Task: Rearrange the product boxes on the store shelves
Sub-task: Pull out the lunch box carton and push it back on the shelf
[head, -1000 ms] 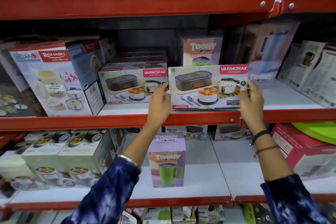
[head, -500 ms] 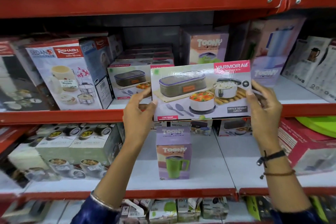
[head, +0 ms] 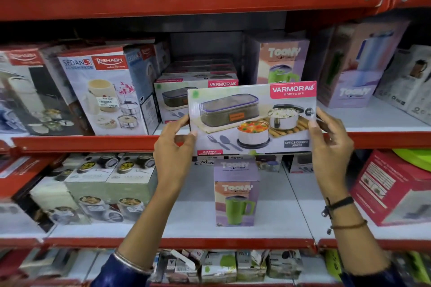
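Observation:
A flat Varmora lunch-box box [head: 251, 116] hangs in the air in front of the red edge of the middle shelf [head: 93, 143]. My left hand [head: 173, 147] grips its lower left corner and my right hand [head: 330, 140] grips its right end. The box is tilted slightly, right side higher. Behind it on the middle shelf a stack of the same Varmora boxes [head: 186, 91] stands, partly hidden by the held box. A purple Toony mug box [head: 283, 60] stands behind at the right.
Rishabh Sedan boxes [head: 105, 91] fill the middle shelf's left; a tall Toony jug box [head: 354, 67] stands at its right. On the lower shelf [head: 186, 240] stand a Toony mug box [head: 235, 193], green lunch-box cartons [head: 98, 189] and a red box [head: 391, 189].
Both hands have pulled the Varmora box off the middle shelf toward me and lowered it. It now hangs in front of the shelf edge and looks larger.

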